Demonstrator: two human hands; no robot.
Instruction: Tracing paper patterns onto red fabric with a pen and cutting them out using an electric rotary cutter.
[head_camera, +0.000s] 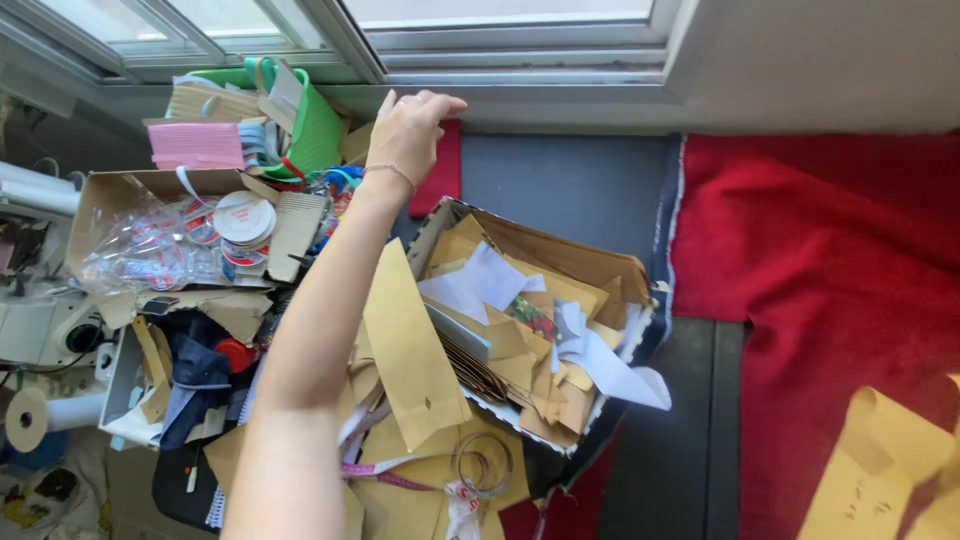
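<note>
Left hand (405, 135) | fingers bent, above red cloth (440, 170) | beside green basket (315, 130)

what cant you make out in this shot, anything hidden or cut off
Head view only:
- Left hand: fingertips curl over the red cloth by the sill, so any grip is hidden.
- Right hand: not in view.
- Brown paper piece: cut off by the bottom right corner.
- Cardboard box: its bottom is buried under paper scraps.
- Round tape rolls: labels too small.
</note>
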